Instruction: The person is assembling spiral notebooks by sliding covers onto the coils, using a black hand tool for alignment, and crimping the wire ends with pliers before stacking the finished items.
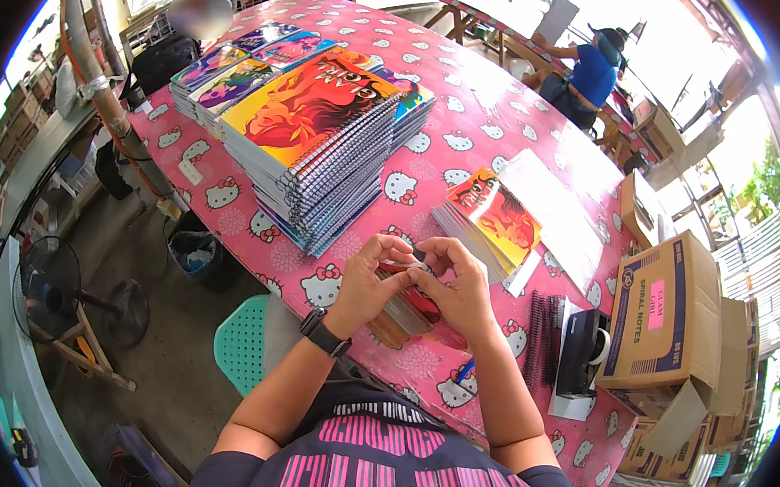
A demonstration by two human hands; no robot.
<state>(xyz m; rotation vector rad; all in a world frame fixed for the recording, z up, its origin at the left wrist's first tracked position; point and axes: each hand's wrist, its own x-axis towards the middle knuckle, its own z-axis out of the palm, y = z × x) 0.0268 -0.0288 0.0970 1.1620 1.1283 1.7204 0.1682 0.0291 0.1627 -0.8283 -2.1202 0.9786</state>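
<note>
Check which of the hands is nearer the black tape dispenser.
Right. The right hand sits just left of the tape dispenser, on its side of the table. The left hand is farther off, beyond the right hand, toward the tall notebook stack.

— Where is open room found on the pink patterned table (473, 95)?

— A bare strip is seen between the tall stack of spiral notebooks (311, 143) and the smaller notebook pile (491, 223), running toward the far edge.

— What is blocked?

— The right side is closed off by the tape dispenser (578, 361), the black binding coils (542, 331) and the cardboard boxes (665, 317); the left is walled by the tall stack.
</note>
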